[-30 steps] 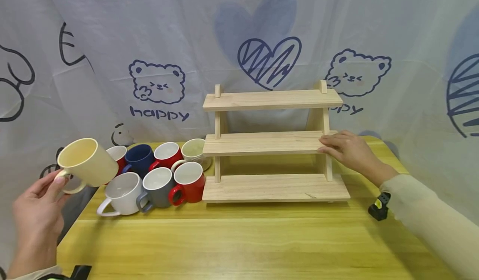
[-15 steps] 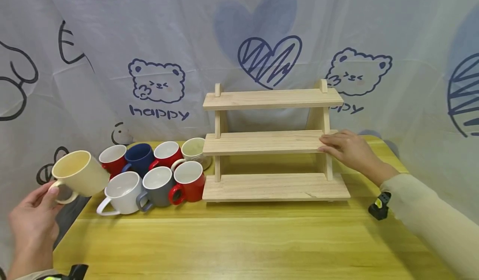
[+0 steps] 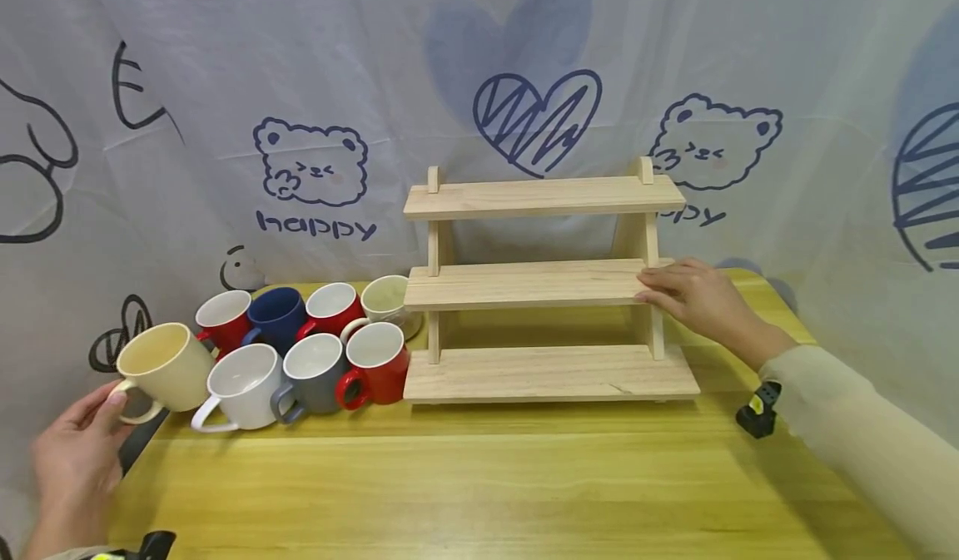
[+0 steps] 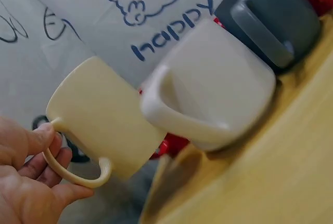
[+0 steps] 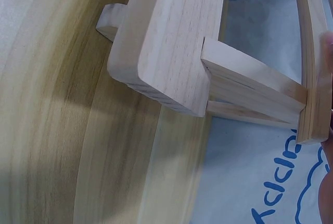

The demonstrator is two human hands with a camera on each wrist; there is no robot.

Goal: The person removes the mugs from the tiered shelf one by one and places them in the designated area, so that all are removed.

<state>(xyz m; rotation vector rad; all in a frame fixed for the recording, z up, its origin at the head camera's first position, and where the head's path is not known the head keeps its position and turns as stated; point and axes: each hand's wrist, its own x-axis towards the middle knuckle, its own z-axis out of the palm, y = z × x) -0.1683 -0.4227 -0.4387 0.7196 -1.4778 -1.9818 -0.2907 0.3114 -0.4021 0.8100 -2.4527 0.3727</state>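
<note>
My left hand [image 3: 78, 456] pinches the handle of a pale yellow mug [image 3: 172, 369] at the table's left edge. In the left wrist view, that mug [image 4: 101, 117] stands close beside a white mug [image 4: 213, 83]; whether its base touches the table cannot be told. Over on the right, my right hand [image 3: 693, 300] grips the right end of the middle shelf of a three-tier wooden display rack [image 3: 532, 284]. Only a sliver of that hand [image 5: 326, 187] shows in the right wrist view, next to the rack's shelf end [image 5: 171, 37].
Left of the rack stand a red mug [image 3: 378, 364], a grey mug [image 3: 318, 377] and the white mug in front. Behind them are a blue mug [image 3: 277, 319], more red mugs and a cream mug [image 3: 390, 302]. A printed curtain [image 3: 509, 36] hangs behind the wooden table [image 3: 479, 477].
The pale yellow mug has come down in my left hand, first leftward, then slightly right, beside the white mug. My right hand has stayed on the rack.
</note>
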